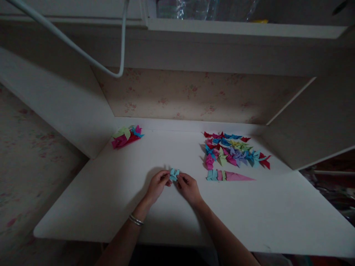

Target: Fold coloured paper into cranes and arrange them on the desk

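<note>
Between my two hands is a small light-blue folded paper piece (174, 174), held just above the white desk. My left hand (157, 185) pinches its left side with thumb and fingers; a silver bangle circles that wrist. Its right side is gripped by the fingertips of my right hand (190, 187). The piece has several folded flaps; its exact shape is too small to make out. To the right lies a row of flat folded papers (217, 175) in light blue, pink and green, ending in a long pink point.
Many colourful folded paper figures (233, 151) lie in rows at the back right of the desk (116, 199). A smaller paper pile (126, 137) sits back left. A white cable (83, 55) hangs at upper left, below a shelf (238, 27). Side panels flank the desk.
</note>
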`<state>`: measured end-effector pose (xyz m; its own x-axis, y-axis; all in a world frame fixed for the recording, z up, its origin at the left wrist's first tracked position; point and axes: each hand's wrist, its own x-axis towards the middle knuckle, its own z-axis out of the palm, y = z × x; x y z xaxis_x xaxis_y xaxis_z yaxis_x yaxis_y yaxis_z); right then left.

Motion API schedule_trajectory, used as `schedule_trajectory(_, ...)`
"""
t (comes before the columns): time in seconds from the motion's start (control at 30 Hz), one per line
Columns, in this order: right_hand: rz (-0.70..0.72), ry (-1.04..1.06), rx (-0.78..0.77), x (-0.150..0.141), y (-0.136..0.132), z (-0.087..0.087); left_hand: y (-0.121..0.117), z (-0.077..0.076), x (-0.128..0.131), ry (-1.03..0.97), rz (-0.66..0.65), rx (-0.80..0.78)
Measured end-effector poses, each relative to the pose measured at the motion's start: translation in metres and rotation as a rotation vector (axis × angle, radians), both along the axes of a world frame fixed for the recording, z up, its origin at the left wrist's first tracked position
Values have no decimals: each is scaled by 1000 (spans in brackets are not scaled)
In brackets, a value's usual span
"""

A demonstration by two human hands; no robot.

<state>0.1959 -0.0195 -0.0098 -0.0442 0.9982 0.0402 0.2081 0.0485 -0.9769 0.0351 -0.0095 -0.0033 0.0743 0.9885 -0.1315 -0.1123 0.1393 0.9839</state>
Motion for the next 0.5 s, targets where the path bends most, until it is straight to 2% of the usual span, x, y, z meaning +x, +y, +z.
schedule_trajectory(0.5,-9,30,-1,-2,0,-4,-1,2,1,-44,23,-14)
